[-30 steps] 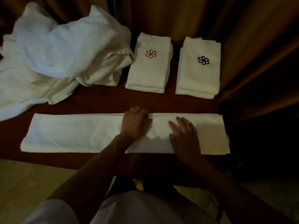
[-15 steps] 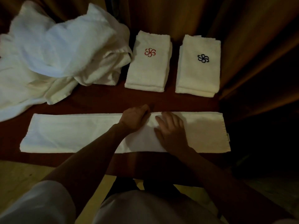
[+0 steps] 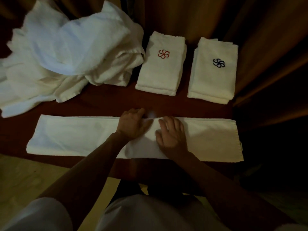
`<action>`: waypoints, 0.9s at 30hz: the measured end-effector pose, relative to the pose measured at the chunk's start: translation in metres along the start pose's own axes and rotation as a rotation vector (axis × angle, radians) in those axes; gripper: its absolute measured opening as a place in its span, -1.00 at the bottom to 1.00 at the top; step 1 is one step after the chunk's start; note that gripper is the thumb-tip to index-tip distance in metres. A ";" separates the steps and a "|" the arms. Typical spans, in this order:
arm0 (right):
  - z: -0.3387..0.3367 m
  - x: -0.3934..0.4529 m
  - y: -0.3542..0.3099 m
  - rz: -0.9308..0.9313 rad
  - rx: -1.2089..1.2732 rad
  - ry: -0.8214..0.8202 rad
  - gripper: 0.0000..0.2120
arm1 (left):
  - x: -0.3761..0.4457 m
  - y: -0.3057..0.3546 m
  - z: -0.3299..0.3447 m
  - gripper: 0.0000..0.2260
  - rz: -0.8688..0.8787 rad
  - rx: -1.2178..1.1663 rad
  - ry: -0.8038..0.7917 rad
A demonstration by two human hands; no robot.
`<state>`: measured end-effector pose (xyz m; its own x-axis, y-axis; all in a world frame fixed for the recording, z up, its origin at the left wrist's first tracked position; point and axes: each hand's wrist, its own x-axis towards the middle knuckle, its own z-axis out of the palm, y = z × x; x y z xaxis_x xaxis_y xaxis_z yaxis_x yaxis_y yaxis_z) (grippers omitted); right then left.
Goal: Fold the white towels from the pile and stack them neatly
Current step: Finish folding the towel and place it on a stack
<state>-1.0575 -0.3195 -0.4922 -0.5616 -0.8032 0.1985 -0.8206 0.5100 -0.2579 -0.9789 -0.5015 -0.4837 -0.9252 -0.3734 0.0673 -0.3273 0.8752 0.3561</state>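
Note:
A long white towel [image 3: 75, 134], folded into a strip, lies across the near side of the dark red table [image 3: 106, 104]. My left hand [image 3: 133, 124] rests on its middle at the far edge, fingers reaching past that edge. My right hand [image 3: 171, 132] lies flat on the towel just to the right of it, fingers spread. A loose pile of white towels [image 3: 66, 47] sits at the back left. Two folded stacks stand behind: one with a red flower emblem [image 3: 161, 64], one with a dark blue emblem [image 3: 215, 70].
Brown curtains [image 3: 250, 30] hang behind and to the right of the table. The table's near edge runs just below the long towel, with pale floor [image 3: 25, 177] beneath at the left. The right side past the table is dark.
My right hand has slid left along the towel toward my left hand, and both have crept up to the towel's far edge at its middle.

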 end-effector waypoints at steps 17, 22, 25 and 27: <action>-0.002 0.014 -0.032 0.135 -0.101 -0.124 -0.53 | -0.026 -0.049 -0.032 -0.60 -0.081 0.099 -0.086; 0.018 0.015 -0.069 0.039 0.012 -0.178 -0.51 | -0.028 -0.047 -0.036 -0.63 -0.074 0.066 -0.123; 0.028 0.006 -0.065 0.000 -0.006 -0.095 -0.55 | -0.025 -0.057 -0.040 -0.66 -0.072 0.018 -0.159; 0.027 0.007 -0.062 -0.012 -0.008 -0.058 -0.55 | -0.031 -0.071 -0.042 -0.51 -0.118 0.015 -0.097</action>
<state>-1.0072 -0.3647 -0.5001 -0.5444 -0.8260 0.1461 -0.8284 0.5021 -0.2480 -0.9193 -0.5651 -0.4715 -0.8940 -0.4433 -0.0650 -0.4373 0.8317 0.3421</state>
